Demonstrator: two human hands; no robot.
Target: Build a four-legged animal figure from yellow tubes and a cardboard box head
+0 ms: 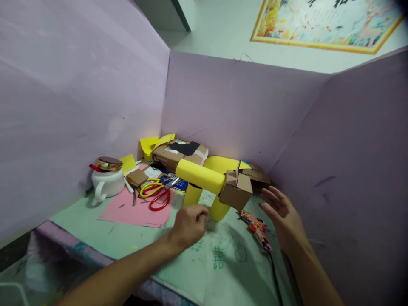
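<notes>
Your left hand (190,225) is balled in a loose fist near the yellow paper model (200,175), which stands on the surface (105,236), cardboard box (236,192) at one end. Your right hand (282,214)'s grip is spread, nothing pinched.

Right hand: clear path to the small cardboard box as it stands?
Looks like yes: the right hand is open just right of the cardboard box, nothing visible between them. The floral-patterned item lies lower, on the table.
</notes>
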